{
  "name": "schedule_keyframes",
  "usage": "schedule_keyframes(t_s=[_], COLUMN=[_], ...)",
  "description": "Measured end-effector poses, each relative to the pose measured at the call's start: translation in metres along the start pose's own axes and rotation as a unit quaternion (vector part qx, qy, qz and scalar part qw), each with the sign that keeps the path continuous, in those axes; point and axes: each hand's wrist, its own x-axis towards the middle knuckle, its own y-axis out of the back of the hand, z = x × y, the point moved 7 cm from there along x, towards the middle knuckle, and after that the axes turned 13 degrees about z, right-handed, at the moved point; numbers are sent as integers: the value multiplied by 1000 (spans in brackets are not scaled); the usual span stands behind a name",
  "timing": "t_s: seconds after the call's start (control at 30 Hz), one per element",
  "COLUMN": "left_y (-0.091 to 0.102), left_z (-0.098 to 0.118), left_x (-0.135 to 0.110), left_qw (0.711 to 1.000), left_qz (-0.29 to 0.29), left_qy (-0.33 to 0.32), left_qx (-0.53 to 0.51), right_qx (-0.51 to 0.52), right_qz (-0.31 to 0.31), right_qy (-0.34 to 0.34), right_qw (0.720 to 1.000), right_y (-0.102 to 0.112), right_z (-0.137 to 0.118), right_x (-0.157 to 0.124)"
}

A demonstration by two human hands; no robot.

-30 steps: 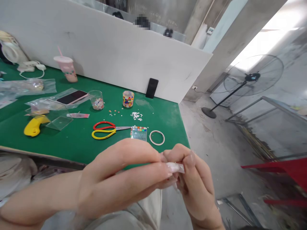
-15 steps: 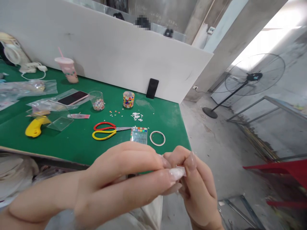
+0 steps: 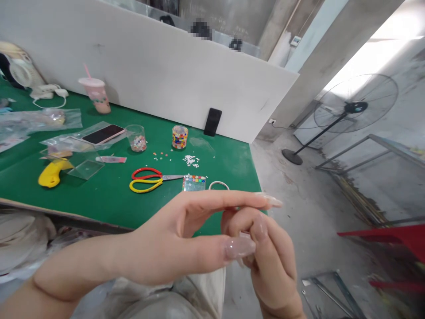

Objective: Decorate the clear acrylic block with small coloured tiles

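In front of my body, my left hand (image 3: 186, 239) reaches in from the left with its index finger stretched over my right hand and its thumb lower down, a gap between them. The left thumb's long nail lies against the right fingers. My right hand (image 3: 274, 252) is closed, thumb and curled fingers pressed together. A small whitish edge (image 3: 245, 233) shows at the pinch, too little to name. Just beyond the hands lies a clear square plate (image 3: 194, 185) with coloured mosaic pieces along its far edge. A white tape ring (image 3: 219, 183) beside it is partly hidden by the left hand.
Red-and-yellow-handled scissors (image 3: 146, 180) lie on the green table (image 3: 109, 195). Behind are loose white pieces (image 3: 191, 160), a mosaic-covered cup (image 3: 179, 137), a clear cup (image 3: 137, 141) of pieces, a leaning black phone (image 3: 213, 122) and a pink tumbler (image 3: 97, 97). A floor fan (image 3: 355, 107) stands right.
My left index finger has lifted and straightened away from the thumb, opening a gap between them. My right hand stays closed in nearly the same place. The view has shifted slightly.
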Motion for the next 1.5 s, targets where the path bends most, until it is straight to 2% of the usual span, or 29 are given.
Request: schedule_keyframes(t_s=[0.1,0.33,0.53,0.73,0.83,0.97,1.2,1.5], left_y=[-3,-5,-6,-9,-10,-7,-5,-4], left_z=[-2,-5,-8,-7,-7,-10,-13,-10], left_x=[0,1,1,1,0,-1,-2,-3], left_qw=[1000,997,996,992,991,993,989,996], left_qz=[-7,-35,-46,-74,-70,-35,-43,13], left_qy=[16,28,29,54,63,66,98,67], left_qx=[-25,-63,-75,-91,-95,-92,-105,-60], right_qx=[24,-7,-22,-45,-61,-46,-6,23], right_qz=[-51,-26,-23,-34,-40,-32,-34,-24], right_qy=[43,-3,-1,41,72,93,28,-44], right_qw=[997,1000,999,998,995,994,999,998], right_y=[-2,4,6,6,4,2,-4,-4], right_z=[-9,-4,-4,-9,-12,-14,-3,-1], right_x=[0,-3,-4,-6,-6,-7,-6,-7])
